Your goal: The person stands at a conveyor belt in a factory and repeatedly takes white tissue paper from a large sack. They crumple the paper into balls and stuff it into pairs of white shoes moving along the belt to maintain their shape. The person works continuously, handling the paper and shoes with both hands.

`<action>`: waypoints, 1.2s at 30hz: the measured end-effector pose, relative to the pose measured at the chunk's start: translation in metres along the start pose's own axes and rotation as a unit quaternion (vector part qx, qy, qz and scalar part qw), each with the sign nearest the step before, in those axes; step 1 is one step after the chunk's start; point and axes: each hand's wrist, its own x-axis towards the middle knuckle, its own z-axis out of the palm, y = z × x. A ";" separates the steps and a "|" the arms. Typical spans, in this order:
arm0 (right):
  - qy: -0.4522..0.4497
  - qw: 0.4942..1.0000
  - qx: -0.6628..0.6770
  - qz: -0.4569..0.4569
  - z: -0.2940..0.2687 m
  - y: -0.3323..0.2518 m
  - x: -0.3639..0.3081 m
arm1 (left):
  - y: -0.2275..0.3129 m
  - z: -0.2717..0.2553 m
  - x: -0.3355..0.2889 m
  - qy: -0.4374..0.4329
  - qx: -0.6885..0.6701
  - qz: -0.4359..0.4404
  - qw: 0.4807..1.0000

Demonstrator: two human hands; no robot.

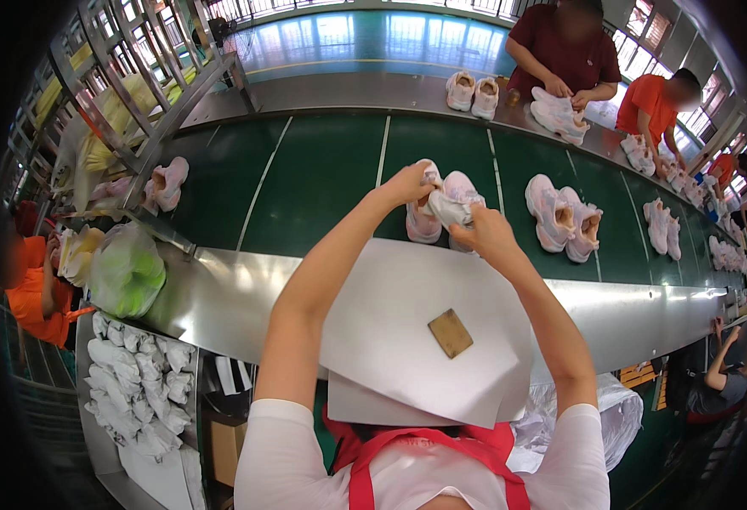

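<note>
Your left hand (409,183) and right hand (487,231) are covering parts of the pale shoes (457,189). On the far right, distant shoes (728,255) along the green belt (322,178) are looking too small to count, while the far maroon-shirted co-worker (565,49) is showing a blurred face. Near you, the lower edge is cutting off your white shirt (284,459).

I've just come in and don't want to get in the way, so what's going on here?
The person wearing the camera is handling pale pink-and-white shoes at the near side of a green belt. The right hand grips one; the left hand is at them too, though exactly what its fingers hold is unclear. Nearer, a brown block lies on white sheets. Across the belt, a co-worker in dark red handles another pale shoe.
</note>
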 end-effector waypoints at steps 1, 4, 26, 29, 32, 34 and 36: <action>-0.029 0.999 -0.038 0.006 0.004 -0.001 0.014 | -0.007 0.002 0.010 -0.048 0.009 -0.008 0.999; -0.018 0.995 -0.098 0.014 0.025 -0.004 0.053 | -0.009 0.005 0.026 -0.090 0.021 -0.007 0.996; 0.093 0.982 -0.122 -0.108 0.078 0.053 0.112 | 0.003 0.053 0.016 0.116 0.120 -0.025 0.986; 0.188 0.968 -0.160 -0.042 0.095 0.051 0.131 | 0.002 0.068 0.033 0.178 0.116 -0.048 0.976; 0.136 0.976 -0.136 -0.105 0.074 0.053 0.113 | 0.001 0.064 0.027 0.158 0.114 -0.053 0.979; 0.160 0.979 -0.039 -0.117 0.044 0.031 0.080 | 0.001 0.038 0.005 0.102 0.061 -0.075 0.990; 0.260 0.964 0.052 -0.028 0.031 0.047 0.037 | 0.029 0.029 -0.014 0.159 -0.036 -0.081 0.983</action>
